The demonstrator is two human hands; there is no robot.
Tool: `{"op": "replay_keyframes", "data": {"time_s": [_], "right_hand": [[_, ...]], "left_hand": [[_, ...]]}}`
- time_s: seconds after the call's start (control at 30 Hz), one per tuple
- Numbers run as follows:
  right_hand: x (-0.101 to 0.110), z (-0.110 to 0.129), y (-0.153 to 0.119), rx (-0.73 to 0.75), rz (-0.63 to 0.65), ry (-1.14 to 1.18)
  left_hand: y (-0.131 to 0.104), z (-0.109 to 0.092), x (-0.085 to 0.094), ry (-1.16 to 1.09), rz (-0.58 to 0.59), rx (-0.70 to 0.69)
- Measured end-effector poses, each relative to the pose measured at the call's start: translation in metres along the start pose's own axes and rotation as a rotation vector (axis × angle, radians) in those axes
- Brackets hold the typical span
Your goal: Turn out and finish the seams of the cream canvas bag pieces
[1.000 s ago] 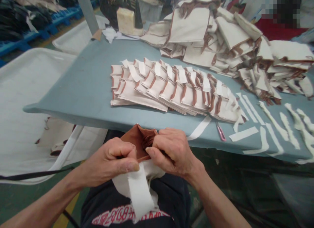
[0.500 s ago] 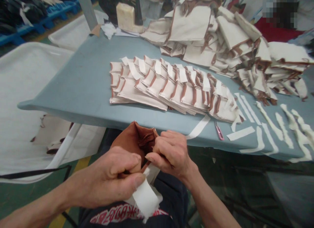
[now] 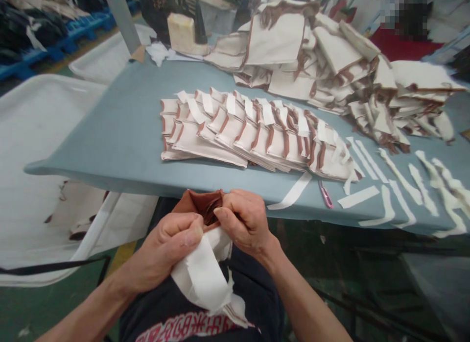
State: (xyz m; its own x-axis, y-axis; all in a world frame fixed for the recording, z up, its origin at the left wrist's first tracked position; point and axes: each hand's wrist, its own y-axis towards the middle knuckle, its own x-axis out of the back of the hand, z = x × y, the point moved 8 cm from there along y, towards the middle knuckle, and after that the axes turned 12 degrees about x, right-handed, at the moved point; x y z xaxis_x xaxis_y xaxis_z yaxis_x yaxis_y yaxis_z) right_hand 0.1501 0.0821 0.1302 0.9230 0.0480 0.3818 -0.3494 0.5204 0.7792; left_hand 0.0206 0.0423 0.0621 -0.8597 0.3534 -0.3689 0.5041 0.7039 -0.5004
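Between my hands, in front of the table edge, is a bag (image 3: 196,203) with brown material at its opening and white cloth below. My left hand (image 3: 167,249) is closed on the near left part of its rim. My right hand (image 3: 245,219) grips the right side, thumb pressed against the fingers. A white strip (image 3: 207,273) hangs down below my left hand, over my dark clothing with red lettering. Inside the opening I see brown folds; the fingertips are partly hidden in them.
On the blue-grey table (image 3: 99,136) lies an overlapping row of cream pieces with brown edges (image 3: 238,131). Behind it rises a heap of similar pieces (image 3: 279,38). A pink cutter (image 3: 325,195) and several white strips (image 3: 358,197) lie right. A white bin (image 3: 36,116) stands left.
Both hands have pulled the bag's rim closer together and turned it, so more of the white cloth shows below. The hands have shifted slightly left, and the view has moved a little.
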Motion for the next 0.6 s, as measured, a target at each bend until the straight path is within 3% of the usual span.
{"op": "replay_keyframes", "data": {"time_s": [0.17,0.37,0.47,0.6], "right_hand": [[0.002,0.007,0.009,0.060,0.056,-0.060],[-0.004,0.002,0.014,0.066,0.073,-0.052],[-0.004,-0.008,0.010,-0.055,0.051,-0.016],[0.004,-0.013,-0.010,-0.376,0.011,0.102]], "left_hand": [[-0.002,0.002,0.018,0.119,0.016,0.058],[0.000,-0.013,0.012,0.222,0.114,0.109],[0.001,-0.025,0.009,0.293,0.101,0.039],[0.002,-0.038,0.016,0.322,-0.052,-0.091]]}}
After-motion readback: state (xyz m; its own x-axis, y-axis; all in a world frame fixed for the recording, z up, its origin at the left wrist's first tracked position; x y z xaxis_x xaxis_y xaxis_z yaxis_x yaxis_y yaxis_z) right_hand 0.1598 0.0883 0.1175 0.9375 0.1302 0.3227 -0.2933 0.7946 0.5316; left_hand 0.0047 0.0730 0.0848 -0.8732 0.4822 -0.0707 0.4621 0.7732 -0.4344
